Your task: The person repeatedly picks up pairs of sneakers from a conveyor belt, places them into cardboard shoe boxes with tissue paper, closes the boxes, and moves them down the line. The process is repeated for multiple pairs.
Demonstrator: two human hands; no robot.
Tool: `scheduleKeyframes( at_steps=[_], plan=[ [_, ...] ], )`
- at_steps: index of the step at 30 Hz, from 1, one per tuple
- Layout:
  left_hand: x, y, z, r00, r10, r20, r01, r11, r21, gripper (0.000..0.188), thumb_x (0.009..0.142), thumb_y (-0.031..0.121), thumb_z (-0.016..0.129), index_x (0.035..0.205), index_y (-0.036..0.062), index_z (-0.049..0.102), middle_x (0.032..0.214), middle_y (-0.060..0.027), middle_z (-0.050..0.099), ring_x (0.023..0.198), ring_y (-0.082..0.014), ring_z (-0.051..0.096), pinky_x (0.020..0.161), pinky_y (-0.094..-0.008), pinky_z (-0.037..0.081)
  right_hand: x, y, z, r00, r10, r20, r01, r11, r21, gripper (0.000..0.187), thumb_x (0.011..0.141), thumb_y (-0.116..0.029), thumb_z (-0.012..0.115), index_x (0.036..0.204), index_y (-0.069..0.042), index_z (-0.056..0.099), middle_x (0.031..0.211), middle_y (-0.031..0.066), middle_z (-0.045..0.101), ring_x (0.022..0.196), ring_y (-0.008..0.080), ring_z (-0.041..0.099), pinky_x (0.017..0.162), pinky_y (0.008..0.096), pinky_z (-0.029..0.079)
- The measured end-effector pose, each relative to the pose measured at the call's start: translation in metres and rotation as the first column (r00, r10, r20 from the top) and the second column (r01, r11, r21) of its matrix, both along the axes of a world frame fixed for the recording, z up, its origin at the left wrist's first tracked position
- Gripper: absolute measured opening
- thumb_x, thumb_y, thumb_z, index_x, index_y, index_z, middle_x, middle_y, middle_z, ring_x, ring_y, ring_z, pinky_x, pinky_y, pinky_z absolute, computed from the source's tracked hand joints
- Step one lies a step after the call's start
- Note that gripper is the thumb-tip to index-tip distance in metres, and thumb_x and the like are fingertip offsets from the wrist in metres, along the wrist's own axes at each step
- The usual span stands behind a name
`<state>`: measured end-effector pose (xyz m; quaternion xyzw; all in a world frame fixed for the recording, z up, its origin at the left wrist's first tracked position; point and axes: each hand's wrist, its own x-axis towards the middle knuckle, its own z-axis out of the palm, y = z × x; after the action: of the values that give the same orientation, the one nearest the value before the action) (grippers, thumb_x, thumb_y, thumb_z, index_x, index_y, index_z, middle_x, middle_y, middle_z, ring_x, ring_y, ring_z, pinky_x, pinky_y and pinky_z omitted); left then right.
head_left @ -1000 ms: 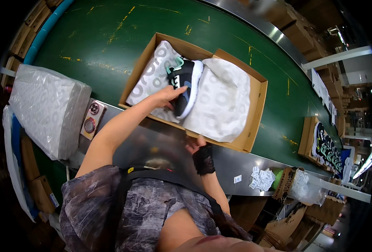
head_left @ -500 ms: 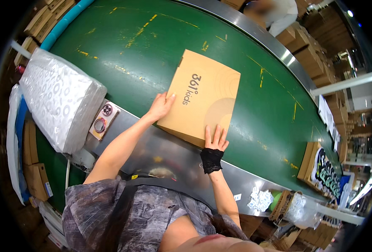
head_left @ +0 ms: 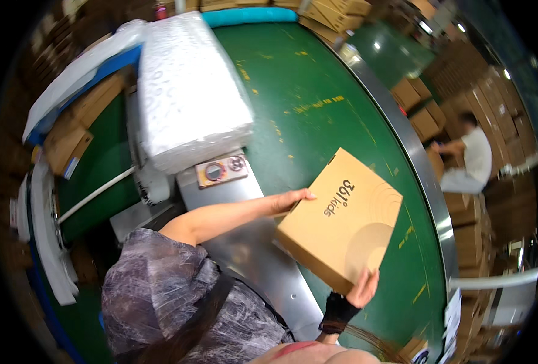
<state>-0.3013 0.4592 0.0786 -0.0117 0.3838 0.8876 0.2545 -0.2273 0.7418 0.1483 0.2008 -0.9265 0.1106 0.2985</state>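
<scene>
A closed tan cardboard shoe box (head_left: 351,221), printed with dark lettering and pale curved lines, is in front of me over the green belt. My left hand (head_left: 292,199) grips its left edge, thumb on the lid and the other fingers hidden. At the near right corner my right hand (head_left: 362,289) holds the box, its fingertips against the lid and side. A black lace band (head_left: 340,309) circles my right wrist. Whether the underside touches the belt I cannot tell.
The green belt (head_left: 269,73) runs between a steel ledge (head_left: 238,246) on my side and a far steel rail (head_left: 424,176). A phone (head_left: 220,171) lies beside a plastic-wrapped white bundle (head_left: 190,91). Beyond the rail, a person (head_left: 475,151) sits among cardboard boxes (head_left: 427,121).
The view has swung left, so the bundle and phone appear farther right. Both hands remain on the shoe box. My right hand's spread fingers have drawn together at its near right corner.
</scene>
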Motion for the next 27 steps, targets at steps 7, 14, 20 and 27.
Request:
scheduleKeyframes(
  at_steps=[7,14,20,27],
  plan=[
    [0.146,-0.127,0.058,0.781,0.587,-0.215,-0.62,0.771,-0.145,0.044,0.08,0.036,0.05,0.097,-0.0044,0.056,0.089,-0.0114,0.06,0.074,-0.0172,0.059,0.064,-0.0291,0.049,0.023,0.036,-0.09,0.912,-0.025,0.41,0.122,0.969,-0.214,0.064,0.075,-0.016,0.059,0.13,0.0,0.031,0.129,0.0251,0.032,0.12,0.0369,0.033,0.1,0.041,0.027],
    [0.294,-0.184,0.045,0.169,0.968,-0.188,-0.984,0.175,0.018,0.055,0.082,0.049,0.041,0.113,0.0039,0.047,0.098,-0.0078,0.057,0.087,-0.017,0.057,0.071,-0.029,0.049,0.048,0.079,-0.244,0.755,-0.279,0.593,0.373,0.927,-0.04,0.029,0.081,-0.024,0.048,0.086,0.004,0.057,0.098,0.022,0.055,0.093,0.0339,0.048,0.077,0.0424,0.04],
    [0.366,-0.222,-0.003,-0.386,0.922,0.004,-0.909,-0.38,-0.173,0.078,0.073,0.061,0.045,0.124,0.0035,0.035,0.116,-0.0156,0.045,0.105,-0.0274,0.046,0.083,-0.0411,0.042,0.049,0.078,-0.257,0.765,-0.223,0.604,0.258,0.966,0.029,0.031,0.082,-0.025,0.047,0.09,0.004,0.056,0.099,0.023,0.053,0.092,0.0354,0.049,0.079,0.0428,0.04],
    [0.369,-0.3,-0.058,-0.218,0.975,0.036,-0.871,-0.178,-0.458,0.099,0.068,0.067,0.054,0.138,0.0091,0.012,0.132,-0.0221,0.029,0.115,-0.0337,0.038,0.093,-0.0506,0.028,0.045,0.078,-0.258,0.776,-0.175,0.606,0.196,0.98,0.031,0.034,0.083,-0.026,0.047,0.095,0.005,0.055,0.1,0.0242,0.051,0.091,0.0371,0.049,0.081,0.0432,0.039]
  ],
)
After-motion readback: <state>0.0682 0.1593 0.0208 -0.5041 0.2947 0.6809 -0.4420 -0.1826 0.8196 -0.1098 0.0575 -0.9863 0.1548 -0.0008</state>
